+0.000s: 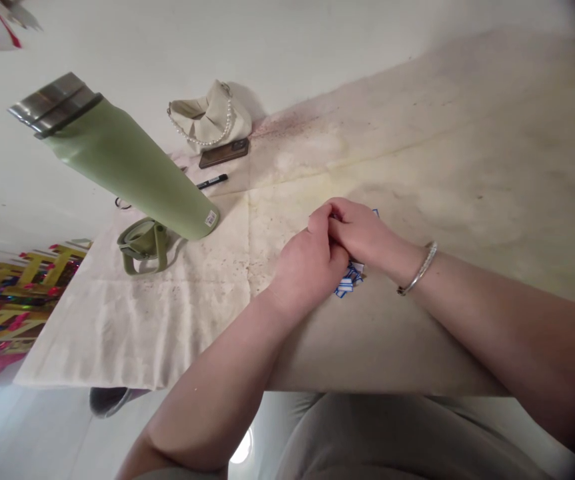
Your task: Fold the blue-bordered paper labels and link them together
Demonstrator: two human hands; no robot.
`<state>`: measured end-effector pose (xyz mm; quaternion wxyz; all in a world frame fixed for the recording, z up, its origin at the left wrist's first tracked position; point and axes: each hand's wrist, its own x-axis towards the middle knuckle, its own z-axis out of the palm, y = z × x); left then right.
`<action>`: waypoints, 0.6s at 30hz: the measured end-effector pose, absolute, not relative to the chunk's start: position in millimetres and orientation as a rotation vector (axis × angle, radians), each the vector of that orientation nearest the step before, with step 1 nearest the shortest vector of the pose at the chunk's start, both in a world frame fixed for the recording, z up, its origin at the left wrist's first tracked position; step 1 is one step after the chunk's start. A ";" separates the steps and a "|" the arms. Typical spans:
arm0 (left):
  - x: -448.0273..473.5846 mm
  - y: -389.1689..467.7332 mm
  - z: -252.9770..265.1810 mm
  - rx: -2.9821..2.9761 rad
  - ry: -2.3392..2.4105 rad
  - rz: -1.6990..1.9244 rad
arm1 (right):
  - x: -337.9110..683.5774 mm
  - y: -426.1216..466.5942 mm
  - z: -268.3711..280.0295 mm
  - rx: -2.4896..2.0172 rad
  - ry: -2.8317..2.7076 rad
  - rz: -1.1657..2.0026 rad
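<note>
My left hand (310,262) and my right hand (360,230) are together over the middle of the table, thumbs close and fingers curled against each other. Both look closed, and whatever lies between the palms is hidden. From under them shows a small heap of blue-and-white pieces (345,287), flat and roughly rectangular, like little paper slips or tiles. Another blue-edged bit peeks out past the right hand's far side. A silver bangle (419,270) circles my right wrist.
To the left, a tall green tumbler (132,167) stands beside its green handled lid (142,245). Behind are a black marker (213,181), a phone (224,153) and a cream handbag (210,120) with a pearl strap, near the wall. A wrinkled beige cloth (167,327) covers the table.
</note>
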<state>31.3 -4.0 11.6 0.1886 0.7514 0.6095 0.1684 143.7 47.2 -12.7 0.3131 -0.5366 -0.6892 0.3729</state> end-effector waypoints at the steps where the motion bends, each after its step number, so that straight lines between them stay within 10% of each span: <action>1: 32.4 -5.1 12.2 2.136 1.728 0.433 | 143.7 47.3 -13.6 -1.407 -1.806 0.990; 18: 39.7 -19.9 15.4 2.280 1.791 0.217 | 142.0 38.1 -10.4 -1.413 -1.758 1.064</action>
